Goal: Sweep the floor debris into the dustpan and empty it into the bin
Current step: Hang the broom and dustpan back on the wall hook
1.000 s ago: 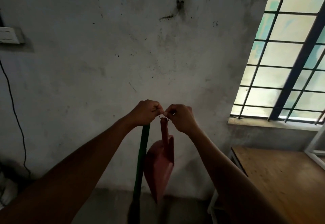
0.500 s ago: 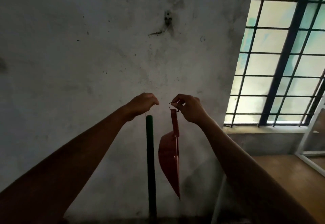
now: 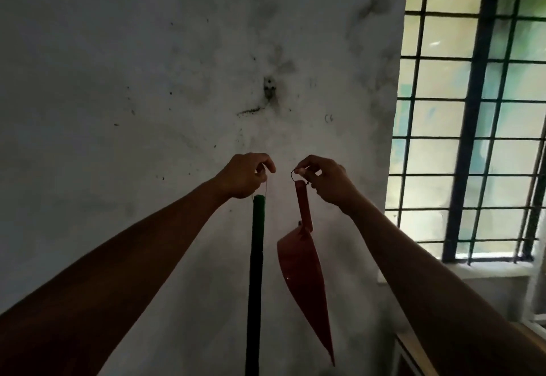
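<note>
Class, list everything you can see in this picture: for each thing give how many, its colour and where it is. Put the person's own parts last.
Broom handle: one, green and dark, hanging upright by a thin loop under the left hand, left of the dustpan.
Dustpan: one, red, hanging by a wire hook from the right hand, pan pointing down.
Wall: one, whitish and stained, behind everything.
Wall fitting: one, small and dark, on the wall above the hands.
Window: one, dark bars over pale glass, at the right.
Table: one, wooden top, bottom right corner, mostly hidden.
Left hand: one, pinching the broom's loop.
Right hand: one, pinching the dustpan's hook.
</note>
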Demonstrator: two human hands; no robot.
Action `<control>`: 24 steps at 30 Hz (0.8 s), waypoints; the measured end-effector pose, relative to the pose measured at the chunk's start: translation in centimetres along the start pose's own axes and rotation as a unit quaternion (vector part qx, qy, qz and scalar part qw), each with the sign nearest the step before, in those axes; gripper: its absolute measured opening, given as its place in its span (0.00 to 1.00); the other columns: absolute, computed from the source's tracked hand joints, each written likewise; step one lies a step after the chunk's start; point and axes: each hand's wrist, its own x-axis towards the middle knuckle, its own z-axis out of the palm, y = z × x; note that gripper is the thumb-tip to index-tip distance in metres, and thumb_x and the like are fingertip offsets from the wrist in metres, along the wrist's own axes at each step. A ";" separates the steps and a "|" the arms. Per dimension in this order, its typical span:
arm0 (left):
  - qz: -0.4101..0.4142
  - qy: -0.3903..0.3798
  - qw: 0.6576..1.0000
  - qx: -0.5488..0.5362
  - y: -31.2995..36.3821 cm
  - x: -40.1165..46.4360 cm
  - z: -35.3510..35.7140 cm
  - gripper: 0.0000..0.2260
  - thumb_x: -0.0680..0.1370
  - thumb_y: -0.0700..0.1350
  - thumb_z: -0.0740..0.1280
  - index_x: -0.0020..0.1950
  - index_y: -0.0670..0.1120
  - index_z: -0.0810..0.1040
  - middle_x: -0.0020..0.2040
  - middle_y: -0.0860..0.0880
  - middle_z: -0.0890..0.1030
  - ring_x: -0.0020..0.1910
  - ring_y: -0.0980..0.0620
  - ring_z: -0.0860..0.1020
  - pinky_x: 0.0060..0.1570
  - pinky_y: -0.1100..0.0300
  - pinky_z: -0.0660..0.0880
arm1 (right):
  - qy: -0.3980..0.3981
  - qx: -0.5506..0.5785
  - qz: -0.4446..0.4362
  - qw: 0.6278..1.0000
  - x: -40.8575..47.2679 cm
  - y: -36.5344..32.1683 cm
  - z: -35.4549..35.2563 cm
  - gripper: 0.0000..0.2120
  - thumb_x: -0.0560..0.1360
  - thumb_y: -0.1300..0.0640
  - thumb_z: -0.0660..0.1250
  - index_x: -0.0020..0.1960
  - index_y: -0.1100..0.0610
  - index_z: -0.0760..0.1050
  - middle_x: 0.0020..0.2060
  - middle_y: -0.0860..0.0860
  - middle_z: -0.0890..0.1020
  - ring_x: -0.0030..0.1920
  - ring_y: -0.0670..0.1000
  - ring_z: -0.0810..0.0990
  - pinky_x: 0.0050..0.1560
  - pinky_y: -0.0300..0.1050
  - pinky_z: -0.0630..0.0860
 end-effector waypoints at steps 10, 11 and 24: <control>0.024 0.102 0.994 0.015 2.0 10.9 -2.7 0.10 0.78 0.35 0.71 0.53 0.49 0.84 0.45 0.49 0.84 0.37 0.61 0.82 0.45 0.59 0.81 | 0.007 0.073 -0.036 0.997 11.3 1.0 -4.8 0.04 0.80 0.51 0.70 0.51 0.48 0.84 0.45 0.48 0.84 0.40 0.46 0.80 0.43 0.45 0.78; 0.024 0.111 0.993 0.021 2.2 11.8 -3.0 0.10 0.77 0.35 0.72 0.53 0.49 0.84 0.45 0.49 0.84 0.38 0.59 0.83 0.46 0.58 0.82 | 0.002 0.081 -0.035 0.996 12.2 1.2 -5.2 0.04 0.80 0.51 0.71 0.51 0.48 0.85 0.45 0.49 0.84 0.40 0.48 0.80 0.42 0.46 0.79; -0.006 0.221 0.973 0.064 2.2 21.2 -5.7 0.08 0.73 0.38 0.77 0.48 0.50 0.85 0.43 0.50 0.87 0.45 0.53 0.84 0.57 0.59 0.78 | -0.058 0.155 -0.034 0.986 18.9 2.5 -6.2 0.04 0.81 0.56 0.70 0.52 0.54 0.84 0.47 0.54 0.87 0.48 0.54 0.87 0.48 0.45 0.84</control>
